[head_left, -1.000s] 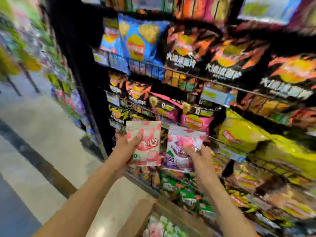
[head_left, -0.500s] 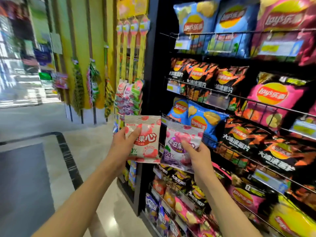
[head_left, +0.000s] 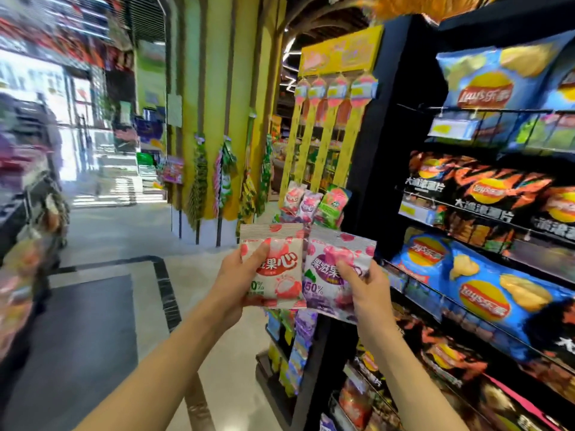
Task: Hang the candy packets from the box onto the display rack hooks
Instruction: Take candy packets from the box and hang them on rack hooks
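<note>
Your view has swung left since half a second ago, so the hanging candy rack (head_left: 314, 203) now shows, far behind both packets. Your left hand (head_left: 236, 284) grips the pink candy packet (head_left: 273, 265); your right hand (head_left: 364, 284) pinches the purple candy packet (head_left: 329, 275) just beside it.

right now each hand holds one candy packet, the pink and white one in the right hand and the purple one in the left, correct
Not quite: the sides are swapped. In the head view the left hand holds the pink and white candy packet, and the right hand holds the purple candy packet. Each hand does hold one packet.
</note>
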Motion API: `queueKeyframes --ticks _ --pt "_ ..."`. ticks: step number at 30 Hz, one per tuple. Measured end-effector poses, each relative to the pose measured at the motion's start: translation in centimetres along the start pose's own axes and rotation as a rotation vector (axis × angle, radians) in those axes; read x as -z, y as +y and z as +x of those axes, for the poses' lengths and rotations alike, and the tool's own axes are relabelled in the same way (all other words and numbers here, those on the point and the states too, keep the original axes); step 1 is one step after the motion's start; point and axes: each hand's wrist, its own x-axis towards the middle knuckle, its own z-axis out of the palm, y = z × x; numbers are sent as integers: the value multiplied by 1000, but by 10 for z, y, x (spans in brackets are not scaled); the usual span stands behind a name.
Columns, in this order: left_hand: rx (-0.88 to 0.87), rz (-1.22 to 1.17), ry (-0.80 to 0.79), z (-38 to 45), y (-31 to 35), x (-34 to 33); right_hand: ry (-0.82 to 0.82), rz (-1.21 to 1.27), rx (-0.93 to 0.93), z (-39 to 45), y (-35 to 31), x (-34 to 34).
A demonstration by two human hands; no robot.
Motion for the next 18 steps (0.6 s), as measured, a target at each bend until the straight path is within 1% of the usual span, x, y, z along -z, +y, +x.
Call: queueKeyframes --ticks 5,11,15,18 --pt "5 94 -10 43 -5 33 -40 19 -34 41 15 -47" --pt "-9 131 32 131 -15 66 -50 71 -50 110 44 -90" --pt "-43 151 32 205 -16 79 -10 91 -75 171 67 -110" --pt "-64 183 11 263 -11 80 41 75 -40 218 81 -122"
